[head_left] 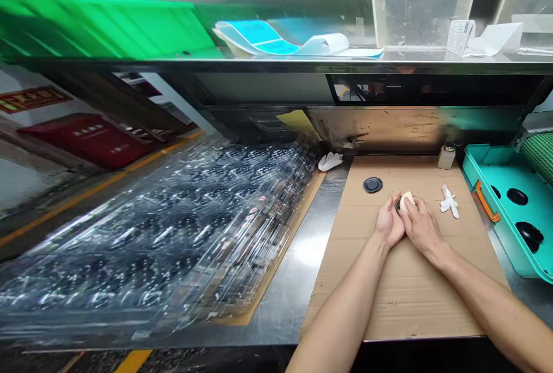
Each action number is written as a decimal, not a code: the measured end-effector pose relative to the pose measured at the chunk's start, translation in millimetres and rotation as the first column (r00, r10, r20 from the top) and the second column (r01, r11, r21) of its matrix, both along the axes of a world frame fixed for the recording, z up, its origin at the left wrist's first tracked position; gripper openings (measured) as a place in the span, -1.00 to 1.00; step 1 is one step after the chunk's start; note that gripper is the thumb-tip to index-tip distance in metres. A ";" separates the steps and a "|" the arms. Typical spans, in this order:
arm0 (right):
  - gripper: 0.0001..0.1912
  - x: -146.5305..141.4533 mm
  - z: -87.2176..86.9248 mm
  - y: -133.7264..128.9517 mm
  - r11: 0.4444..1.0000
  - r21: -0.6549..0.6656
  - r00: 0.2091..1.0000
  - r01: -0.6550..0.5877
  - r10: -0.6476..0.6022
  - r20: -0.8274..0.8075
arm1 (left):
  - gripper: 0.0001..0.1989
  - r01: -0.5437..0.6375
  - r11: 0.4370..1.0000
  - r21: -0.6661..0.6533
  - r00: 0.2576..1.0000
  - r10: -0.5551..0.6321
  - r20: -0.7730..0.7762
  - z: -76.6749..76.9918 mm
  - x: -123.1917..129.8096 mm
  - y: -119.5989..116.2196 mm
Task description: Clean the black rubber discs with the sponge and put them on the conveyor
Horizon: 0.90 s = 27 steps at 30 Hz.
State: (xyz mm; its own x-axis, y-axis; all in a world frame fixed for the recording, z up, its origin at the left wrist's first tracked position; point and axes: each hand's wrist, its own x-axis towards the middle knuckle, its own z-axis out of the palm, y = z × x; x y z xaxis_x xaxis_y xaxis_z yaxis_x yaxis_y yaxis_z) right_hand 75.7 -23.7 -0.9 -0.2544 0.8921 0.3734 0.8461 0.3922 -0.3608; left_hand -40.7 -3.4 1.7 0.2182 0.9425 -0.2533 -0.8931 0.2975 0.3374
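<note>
Above the cardboard sheet [401, 298], my hands meet. My left hand [389, 223], palm up, is closed around a small black part [398, 205], mostly hidden by the fingers. Against that part, my right hand [423, 226] presses a cream-coloured pad [406, 200], pinched in its fingers; whether it is cloth or sponge I cannot tell. A black round disc [372, 185] lies flat on the cardboard just beyond my left hand. To the right of my right hand is a crumpled white piece of cloth or tissue [450, 202].
Clear moulded plastic trays [164, 235] are stacked on the left. A small bottle [446, 157] stands at the cardboard's back right corner. On the right, a teal bin [514, 246] holds several black round parts. A metal shelf [280, 67] crosses above, with paper labels [268, 36] on it.
</note>
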 end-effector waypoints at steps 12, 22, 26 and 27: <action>-0.55 -4.3 18.1 -2.6 0.998 -0.042 0.989 0.047 -0.041 0.145 | -0.69 -0.009 0.999 0.036 0.991 0.013 -0.130 -9.0 10.8 8.2; -0.54 2.7 13.9 -6.2 1.000 -0.015 0.984 -0.002 0.004 0.177 | -0.69 -0.040 0.999 0.025 0.986 0.044 -0.159 -4.3 9.0 5.7; -0.55 15.3 14.8 2.3 0.999 0.020 0.995 0.040 -0.042 0.086 | -0.67 -0.003 0.998 0.063 0.986 0.013 -0.163 -2.8 12.0 2.2; -0.52 17.9 15.1 4.6 0.999 0.036 0.999 0.031 -0.032 0.043 | -0.66 0.012 0.997 0.081 0.987 0.001 -0.160 -2.5 13.2 0.9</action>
State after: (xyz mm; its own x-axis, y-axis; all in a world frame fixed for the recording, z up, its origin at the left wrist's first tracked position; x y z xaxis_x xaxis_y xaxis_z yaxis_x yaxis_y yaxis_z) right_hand 93.6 -19.1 14.2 -0.2431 0.8865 0.3937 0.8728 0.3769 -0.3100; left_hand -27.5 -2.5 -0.9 0.1865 0.9602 -0.2080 -0.8240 0.2681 0.4992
